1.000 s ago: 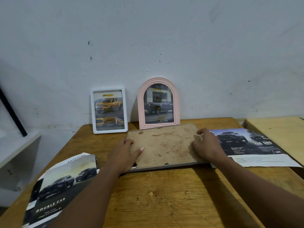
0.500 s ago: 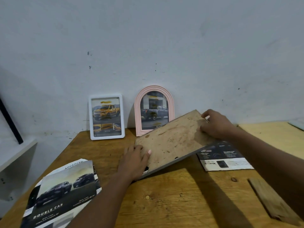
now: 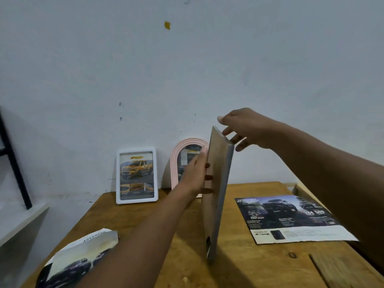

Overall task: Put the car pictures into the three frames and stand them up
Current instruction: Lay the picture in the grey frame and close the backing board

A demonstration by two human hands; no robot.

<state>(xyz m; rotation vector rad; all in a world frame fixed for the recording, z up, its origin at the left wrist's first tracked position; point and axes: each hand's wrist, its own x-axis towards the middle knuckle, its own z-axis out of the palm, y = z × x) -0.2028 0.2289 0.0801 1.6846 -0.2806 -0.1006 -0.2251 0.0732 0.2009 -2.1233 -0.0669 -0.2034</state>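
Fingers [image 3: 207, 177] of the left hand [image 3: 193, 175] wrap the far-left edge of the large frame [image 3: 217, 196], which stands nearly edge-on on the table [image 3: 249, 267], brown backing toward the left. The right hand [image 3: 247, 127] pinches its top corner, thumb above, fingers behind. Behind it, the white frame [image 3: 137, 176] and pink arched frame [image 3: 176, 163] lean on the wall, each holding a car picture. One brochure [image 3: 291, 219] lies flat to the right, another [image 3: 83, 258] at front left.
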